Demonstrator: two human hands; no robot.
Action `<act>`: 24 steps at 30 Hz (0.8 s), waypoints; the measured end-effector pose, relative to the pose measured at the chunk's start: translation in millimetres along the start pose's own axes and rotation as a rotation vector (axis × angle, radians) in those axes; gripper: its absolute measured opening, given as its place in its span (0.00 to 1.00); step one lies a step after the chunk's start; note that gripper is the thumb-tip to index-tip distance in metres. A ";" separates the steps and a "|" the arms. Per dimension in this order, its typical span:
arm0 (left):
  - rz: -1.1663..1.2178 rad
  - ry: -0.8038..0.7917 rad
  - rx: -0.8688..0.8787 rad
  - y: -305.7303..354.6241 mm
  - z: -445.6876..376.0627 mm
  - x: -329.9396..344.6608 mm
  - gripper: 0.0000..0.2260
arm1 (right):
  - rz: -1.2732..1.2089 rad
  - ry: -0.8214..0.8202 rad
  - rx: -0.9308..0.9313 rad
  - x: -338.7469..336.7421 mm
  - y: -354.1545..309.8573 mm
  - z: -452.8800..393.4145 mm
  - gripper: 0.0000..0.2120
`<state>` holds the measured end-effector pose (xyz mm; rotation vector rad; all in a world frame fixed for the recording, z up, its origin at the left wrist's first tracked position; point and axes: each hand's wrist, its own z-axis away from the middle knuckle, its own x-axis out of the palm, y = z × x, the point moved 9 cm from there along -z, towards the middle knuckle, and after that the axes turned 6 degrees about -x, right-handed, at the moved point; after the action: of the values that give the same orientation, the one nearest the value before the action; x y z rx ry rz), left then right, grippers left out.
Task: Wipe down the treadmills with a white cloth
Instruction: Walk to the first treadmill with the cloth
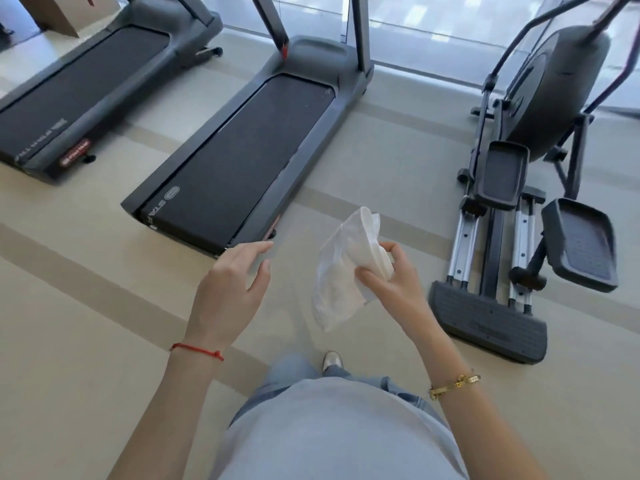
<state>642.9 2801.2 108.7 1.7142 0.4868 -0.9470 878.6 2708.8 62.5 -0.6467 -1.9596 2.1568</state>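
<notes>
Far treadmill (pixel 69 95): it lies along the upper-left of the floor (pixel 86 306), its rear end nearest you.
Near treadmill (pixel 242 157): it sits mid-floor just right of the first, its rear corner just ahead of your left hand.
Left hand (pixel 230 289): your forearm reaches forward, back of the hand up, a red string (pixel 197 349) round the wrist. Your fingers (pixel 258 249) are relaxed and slightly spread, holding nothing, apart from the cloth.
White cloth (pixel 341 271): crumpled, it hangs in the air between your hands, over the floor just short of the near treadmill's rear end.
Right hand (pixel 391 275): your forearm angles inward, a gold bracelet (pixel 453 386) on the wrist. Your thumb and fingers curl round the cloth's right side.
Elliptical trainer (pixel 530 188): it stands at the floor's right edge.
</notes>
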 end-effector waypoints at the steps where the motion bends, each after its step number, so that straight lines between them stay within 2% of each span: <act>1: 0.004 0.007 -0.005 4.5 -18.1 3.2 0.13 | 0.003 -0.007 -0.002 -5.1 -2.9 -21.4 0.14; 12: 0.019 0.067 -0.066 4.4 -220.7 45.3 0.12 | -0.021 -0.056 0.022 -15.8 4.2 -245.9 0.13; 17: 0.001 0.123 -0.047 4.4 -343.8 51.8 0.12 | -0.070 -0.087 -0.012 -10.8 -9.3 -368.4 0.13; 24: -0.037 0.146 0.003 24.1 -510.9 52.8 0.13 | -0.031 -0.034 -0.090 -20.5 -44.5 -533.2 0.13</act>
<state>872.5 3260.1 141.5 1.7900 0.6142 -0.8525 1109.9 3191.3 83.6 -0.5928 -2.0805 2.0858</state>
